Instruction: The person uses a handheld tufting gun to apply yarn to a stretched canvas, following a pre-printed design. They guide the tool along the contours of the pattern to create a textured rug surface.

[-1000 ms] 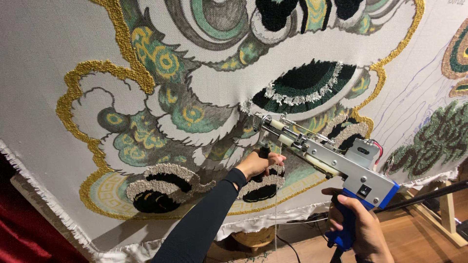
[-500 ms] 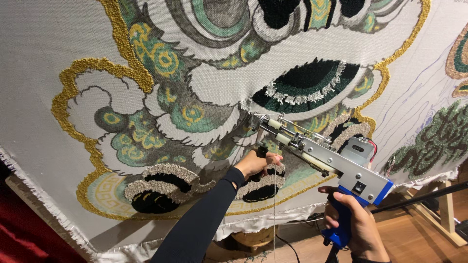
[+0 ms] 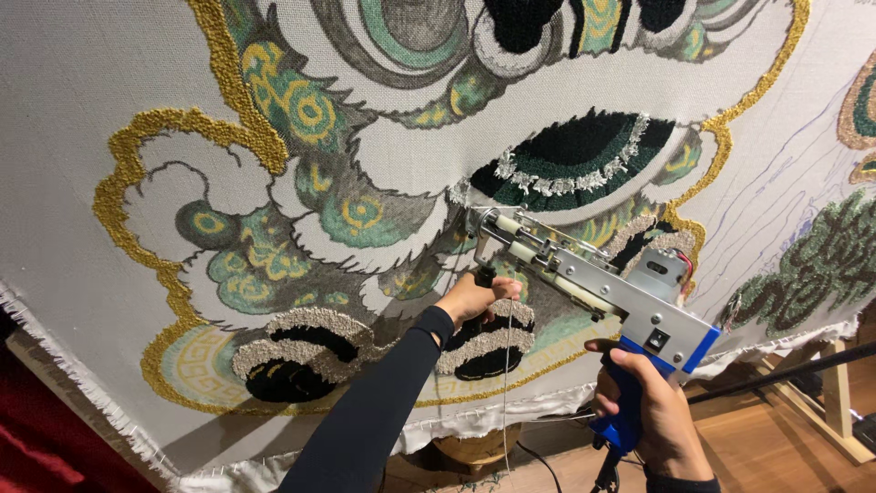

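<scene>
Since the earlier frames your tufting gun [image 3: 602, 283] has barely shifted: its tip stays pressed on the cloth [image 3: 64, 110] at about the same spot, just below the dark green and black tufted patch [image 3: 575, 151] near the middle of the cloth, and both hands keep their holds. Your right hand [image 3: 652, 411] is clenched around the blue grip at the back of the gun, low toward the bottom edge of the cloth, forefinger up near the trigger area. Your left hand [image 3: 474, 297], in a long black sleeve [image 3: 365, 420], grasps the black front handle under the gun's nose, right against the cloth. Gun body runs at a slant, nose up-left, grip down-right, silver frame with white rollers on top. A thin strand of yarn [image 3: 507, 383] hangs straight down from beside your left hand past the bottom edge. Gold looped outline [image 3: 151, 128] curls along the left part of the cloth; black and beige tufted shapes [image 3: 301, 351] sit near the bottom edge, left of your sleeve. A wooden frame leg [image 3: 835, 402] shows past the lower right corner, on a wooden floor [image 3: 776, 447].
</scene>
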